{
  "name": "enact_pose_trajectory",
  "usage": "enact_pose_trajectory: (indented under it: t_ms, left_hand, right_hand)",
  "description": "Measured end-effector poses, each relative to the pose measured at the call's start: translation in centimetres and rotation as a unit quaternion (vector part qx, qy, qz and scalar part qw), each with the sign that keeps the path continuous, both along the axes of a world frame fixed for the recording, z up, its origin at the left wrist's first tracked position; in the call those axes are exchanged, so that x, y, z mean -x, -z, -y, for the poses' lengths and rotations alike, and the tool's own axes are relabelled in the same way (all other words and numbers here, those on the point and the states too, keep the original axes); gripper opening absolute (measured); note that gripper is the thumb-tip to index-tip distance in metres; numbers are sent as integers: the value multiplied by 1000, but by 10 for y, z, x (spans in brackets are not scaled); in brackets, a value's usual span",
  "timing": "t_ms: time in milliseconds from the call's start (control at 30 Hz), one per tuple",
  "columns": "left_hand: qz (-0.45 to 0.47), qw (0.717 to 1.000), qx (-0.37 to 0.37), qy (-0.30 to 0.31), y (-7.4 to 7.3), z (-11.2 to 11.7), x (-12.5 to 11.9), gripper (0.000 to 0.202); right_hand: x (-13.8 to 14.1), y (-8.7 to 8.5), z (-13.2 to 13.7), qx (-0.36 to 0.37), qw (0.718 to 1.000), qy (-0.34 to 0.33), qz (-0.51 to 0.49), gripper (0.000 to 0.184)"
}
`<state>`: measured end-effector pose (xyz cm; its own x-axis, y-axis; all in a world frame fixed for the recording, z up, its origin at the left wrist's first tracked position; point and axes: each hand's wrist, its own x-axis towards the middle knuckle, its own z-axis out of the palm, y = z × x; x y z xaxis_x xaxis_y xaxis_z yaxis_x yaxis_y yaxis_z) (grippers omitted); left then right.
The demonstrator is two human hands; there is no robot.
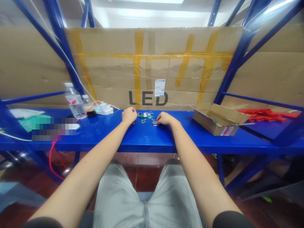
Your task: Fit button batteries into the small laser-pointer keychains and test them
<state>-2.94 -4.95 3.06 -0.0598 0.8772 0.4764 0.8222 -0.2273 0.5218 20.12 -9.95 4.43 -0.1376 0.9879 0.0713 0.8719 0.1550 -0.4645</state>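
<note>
On the blue table [142, 137], my left hand [129, 116] rests with its fingers curled down. Whatever lies under those fingers is hidden, though small dark bits show beside them. My right hand [165, 118] is closed in a pinch at a small silver metal ring [154, 122]. A thin purple piece [154, 124] lies just below that ring. Between both hands sit several loose small metal rings [143, 121]. Behind these is a group of shiny green and purple small metallic pieces [145, 115], too small to name exactly.
An open cardboard box [215, 123] stands right, with red cloth [263, 115] beyond it. At left are a water bottle [74, 103], a small bottle of dark liquid [90, 110], a white power strip [104, 108] and a red cable [51, 158]. A cardboard panel [114, 76] closes the back.
</note>
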Motion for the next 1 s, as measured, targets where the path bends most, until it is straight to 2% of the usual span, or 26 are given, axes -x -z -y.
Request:
enact_pose_trajectory:
  t_ms: [200,367,467,567,733,1000]
  left_hand:
    - [35,999,20,-19,1,-2,3,16]
    - [35,994,79,-60,-2,-3,10,17]
    - [-2,989,131,-71,-3,-5,13,34]
    - [-46,985,163,-45,-2,-6,14,43]
    - [-93,981,171,-20,-1,-6,11,30]
    - [-88,982,167,-23,0,-3,8,24]
  right_hand:
    - [0,0,0,3,1000,-4,-9,14]
    - [0,1,-1,9,1000,-13,-14,17]
    - [1,1,-1,11,1000,-10,-10,18]
    - [1,2,-1,8,1000,-8,-9,18]
    - [2,2,-1,5,1000,1,-16,24]
    - [2,2,-1,8,1000,7,-27,26]
